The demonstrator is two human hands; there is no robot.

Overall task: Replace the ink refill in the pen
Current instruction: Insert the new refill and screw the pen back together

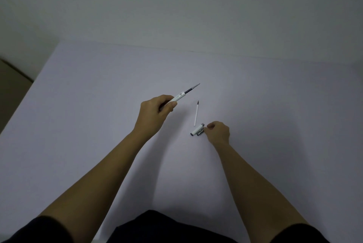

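Note:
My left hand [155, 109] is closed around a white pen barrel [179, 97], held above the table and pointing up and to the right. A dark ink refill [191, 88] sticks out of the barrel's open end. A thin white refill [196, 114] lies loose on the table to the right of that hand. Below it lie a white pen cap [197, 130] and a small dark metal piece [200, 133], side by side. My right hand [217, 131] rests on the table with its curled fingertips touching the metal piece; whether it grips it is unclear.
A white table [98, 124] fills the view, with its left edge [29, 87] running diagonally and its far edge against a pale wall [176, 7]. My dark clothing [157, 227] shows at the bottom.

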